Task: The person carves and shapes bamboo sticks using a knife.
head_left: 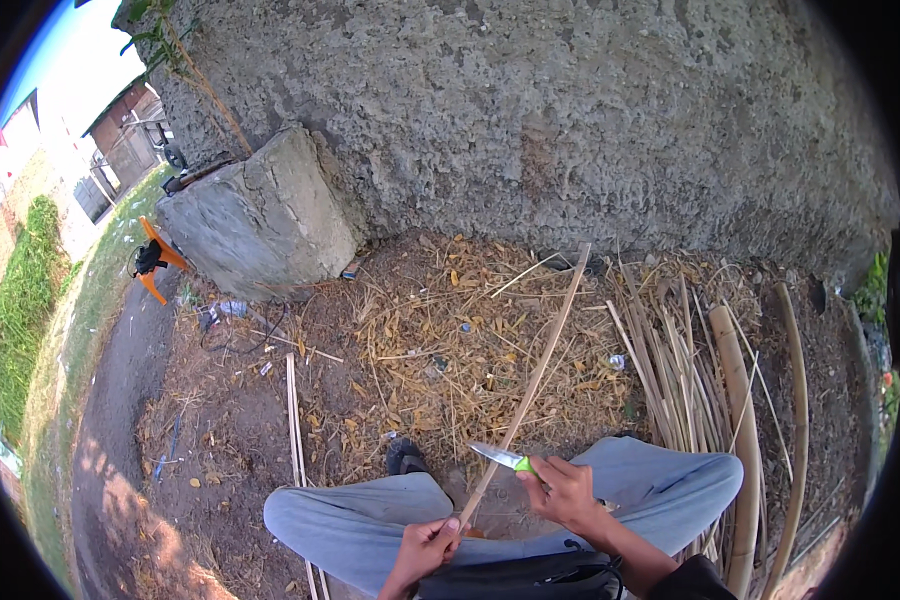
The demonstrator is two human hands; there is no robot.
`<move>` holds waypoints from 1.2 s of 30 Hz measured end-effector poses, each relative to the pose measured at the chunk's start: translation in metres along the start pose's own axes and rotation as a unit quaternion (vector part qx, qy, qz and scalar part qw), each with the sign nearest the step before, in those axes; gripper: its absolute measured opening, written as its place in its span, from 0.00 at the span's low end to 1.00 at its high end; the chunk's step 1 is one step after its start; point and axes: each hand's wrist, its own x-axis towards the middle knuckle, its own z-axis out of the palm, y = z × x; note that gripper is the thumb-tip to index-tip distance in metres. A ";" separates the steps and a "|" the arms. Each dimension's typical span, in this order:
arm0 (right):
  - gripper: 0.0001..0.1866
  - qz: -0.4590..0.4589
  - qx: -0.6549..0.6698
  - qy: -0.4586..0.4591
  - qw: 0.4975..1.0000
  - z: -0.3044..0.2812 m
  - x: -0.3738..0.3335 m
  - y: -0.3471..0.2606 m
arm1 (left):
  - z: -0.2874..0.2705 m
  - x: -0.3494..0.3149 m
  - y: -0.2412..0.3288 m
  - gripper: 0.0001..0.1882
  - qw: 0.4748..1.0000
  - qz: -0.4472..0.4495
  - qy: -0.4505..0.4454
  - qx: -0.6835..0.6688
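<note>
A long, thin bamboo strip [542,372] slants up and away from my lap toward the wall. My left hand [431,545] is closed round its near end, thumb on top. In my right hand [567,493] is a knife [497,457] with a bright green handle, its fingers wrapped round the grip. The blade points left and lies across the strip in this view; whether it touches the strip I cannot tell. Both hands are above my lap, between my bent knees in grey trousers.
Split bamboo strips [680,370] lie piled at the right, beside a thick bamboo pole [738,440] and a curved pole [798,430]. Two pale strips [295,420] lie at the left. Ahead stand a concrete block [260,215] and a rough wall [570,130]. Shavings and dry leaves cover the ground.
</note>
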 end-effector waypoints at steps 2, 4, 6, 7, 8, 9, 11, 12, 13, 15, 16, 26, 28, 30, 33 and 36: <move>0.11 0.050 -0.007 0.027 0.998 -0.002 0.007 0.024 | -0.003 -0.001 -0.009 0.18 1.000 0.010 -0.008 0.019; 0.11 0.100 -0.011 0.053 0.994 -0.007 0.016 0.037 | -0.008 -0.004 -0.018 0.18 0.999 0.019 -0.014 0.039; 0.09 0.045 -0.035 0.077 0.995 -0.016 0.024 0.043 | -0.013 -0.002 -0.022 0.18 0.999 0.029 -0.013 0.026; 0.09 0.039 -0.046 0.073 0.995 -0.017 0.022 0.042 | -0.016 -0.003 -0.024 0.18 0.999 0.024 -0.022 0.029; 0.09 0.045 -0.050 0.075 0.995 -0.017 0.023 0.045 | -0.018 -0.005 -0.022 0.18 0.999 0.023 -0.020 0.034; 0.09 0.065 -0.046 0.096 0.992 -0.018 0.027 0.049 | -0.018 -0.005 -0.019 0.17 0.999 0.022 -0.018 0.038; 0.10 0.104 -0.068 0.136 0.983 -0.023 0.036 0.067 | -0.011 -0.023 0.002 0.19 0.998 -0.001 -0.007 0.068; 0.10 0.108 -0.072 0.137 0.982 -0.027 0.039 0.082 | -0.007 -0.030 0.014 0.25 0.995 -0.020 0.008 0.097; 0.10 0.122 -0.088 0.140 0.979 -0.032 0.041 0.098 | -0.007 -0.032 0.011 0.25 0.995 -0.022 0.003 0.098; 0.11 0.137 -0.099 0.142 0.975 -0.040 0.046 0.117 | -0.017 -0.042 -0.005 0.23 0.993 -0.009 0.048 0.109; 0.12 0.158 -0.102 0.145 0.971 -0.046 0.049 0.125 | -0.022 -0.045 -0.015 0.23 0.993 -0.011 0.047 0.110; 0.13 0.252 -0.020 -0.046 0.966 -0.091 0.076 0.075 | -0.021 -0.024 -0.026 0.22 0.995 -0.009 0.035 0.089; 0.13 0.240 -0.034 -0.097 0.965 -0.113 0.087 0.046 | -0.021 -0.023 -0.025 0.22 0.995 -0.016 0.044 0.086; 0.16 0.180 -0.263 -0.155 0.935 -0.148 0.103 0.006 | -0.014 -0.019 -0.020 0.22 0.992 -0.027 0.086 0.084; 0.17 0.059 -0.258 -0.237 0.935 -0.189 0.140 -0.079 | -0.030 -0.016 -0.037 0.22 0.993 -0.041 0.094 0.064; 0.17 -0.067 -0.329 -0.281 0.899 -0.215 0.155 -0.160 | -0.018 -0.014 -0.030 0.22 0.983 -0.048 0.154 0.086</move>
